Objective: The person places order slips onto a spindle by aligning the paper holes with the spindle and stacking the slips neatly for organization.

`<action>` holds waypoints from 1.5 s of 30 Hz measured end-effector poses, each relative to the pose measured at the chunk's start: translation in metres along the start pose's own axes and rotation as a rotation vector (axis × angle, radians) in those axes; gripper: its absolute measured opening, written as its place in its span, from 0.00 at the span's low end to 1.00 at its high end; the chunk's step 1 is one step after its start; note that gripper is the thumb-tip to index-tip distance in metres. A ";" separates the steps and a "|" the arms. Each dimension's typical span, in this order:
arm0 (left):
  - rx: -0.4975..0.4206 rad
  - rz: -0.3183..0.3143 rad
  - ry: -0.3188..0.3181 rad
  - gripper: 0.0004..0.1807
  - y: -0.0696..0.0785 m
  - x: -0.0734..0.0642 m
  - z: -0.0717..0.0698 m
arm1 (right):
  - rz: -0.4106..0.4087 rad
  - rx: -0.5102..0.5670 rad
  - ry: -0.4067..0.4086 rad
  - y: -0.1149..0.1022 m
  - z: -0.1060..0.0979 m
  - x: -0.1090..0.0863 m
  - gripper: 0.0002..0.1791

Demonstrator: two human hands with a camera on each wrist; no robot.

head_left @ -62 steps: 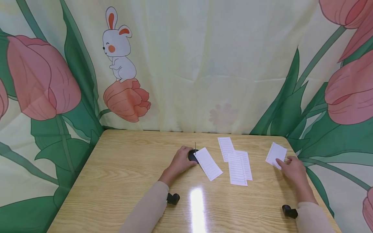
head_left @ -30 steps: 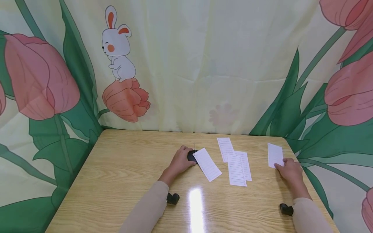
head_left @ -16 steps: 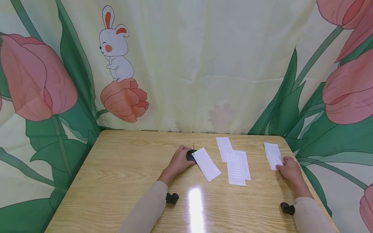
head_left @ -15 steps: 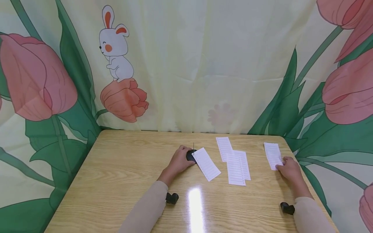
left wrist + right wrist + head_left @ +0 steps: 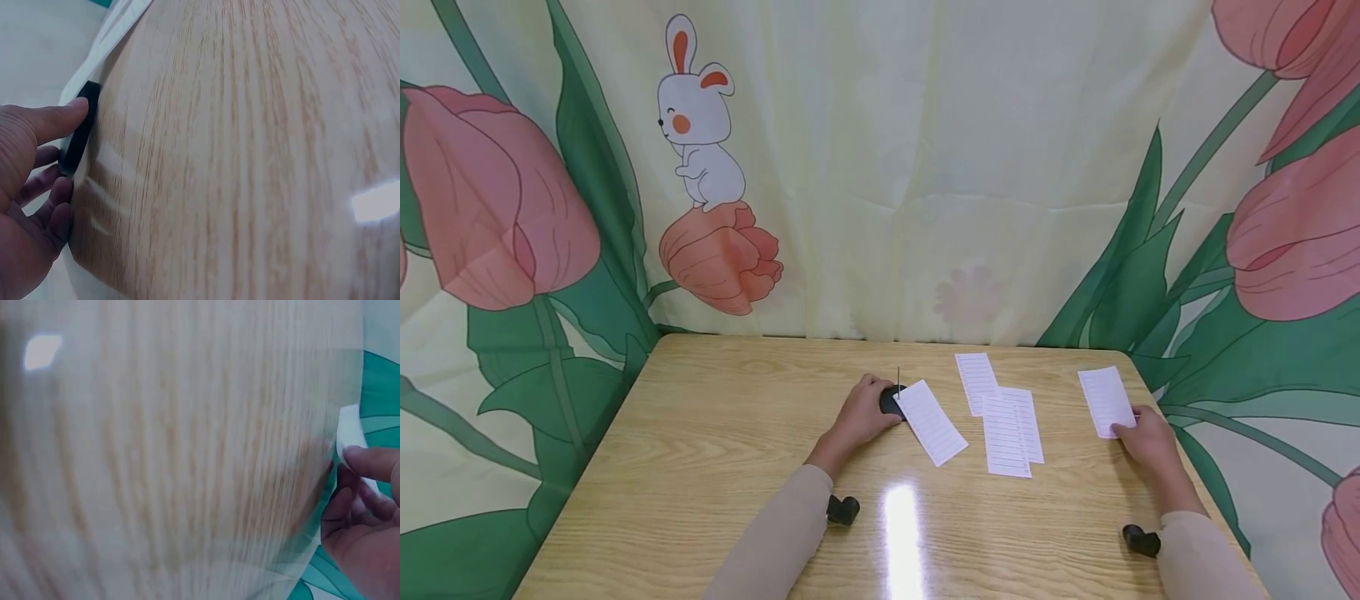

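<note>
The surface [image 5: 730,417] has its far edge up against the printed curtain [image 5: 865,167], and its right edge runs close beside the right grip [image 5: 1148,437]. On the left, wood grain spreads wide between the left edge and the left grip [image 5: 861,412]; a narrower stretch of wood lies just left of the right grip. More wood runs along the near side, marked by a bright reflection [image 5: 904,542].

The right grip is pinched on a ruled white slip [image 5: 1105,402] — thumb at its near right corner, the paper reaching far and left from the fingers. In the right wrist view it looks tilted and a little curved. The left grip is clamped on a black base [image 5: 891,405], thumb on the near side, fingers on the far side. A thin spike [image 5: 898,379] rises upright there, and a slanted slip [image 5: 932,423] runs near and right from it; whether the spike goes through the paper I cannot tell.

Between base and held slip lies an overlapping group in the way: a far slip [image 5: 976,379], a near slip [image 5: 1006,437] partly over it, and a third slip [image 5: 1033,433] tucked along the right.
</note>
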State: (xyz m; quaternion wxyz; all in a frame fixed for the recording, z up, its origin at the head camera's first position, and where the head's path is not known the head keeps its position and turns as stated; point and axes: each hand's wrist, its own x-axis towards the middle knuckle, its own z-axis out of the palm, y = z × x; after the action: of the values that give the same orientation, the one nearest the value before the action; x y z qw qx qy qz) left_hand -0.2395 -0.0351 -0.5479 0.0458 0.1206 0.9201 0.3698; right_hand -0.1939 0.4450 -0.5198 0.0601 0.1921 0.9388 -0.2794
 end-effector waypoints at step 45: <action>-0.003 -0.001 0.015 0.33 -0.005 0.003 0.006 | -0.341 0.058 0.109 -0.053 -0.025 -0.049 0.27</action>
State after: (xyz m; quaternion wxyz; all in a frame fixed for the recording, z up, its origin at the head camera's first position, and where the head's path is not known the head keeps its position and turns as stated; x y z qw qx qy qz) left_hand -0.2423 -0.0336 -0.5552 0.0392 0.1171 0.9199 0.3723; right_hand -0.1693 0.4020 -0.4617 -0.0447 0.0467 0.9513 -0.3016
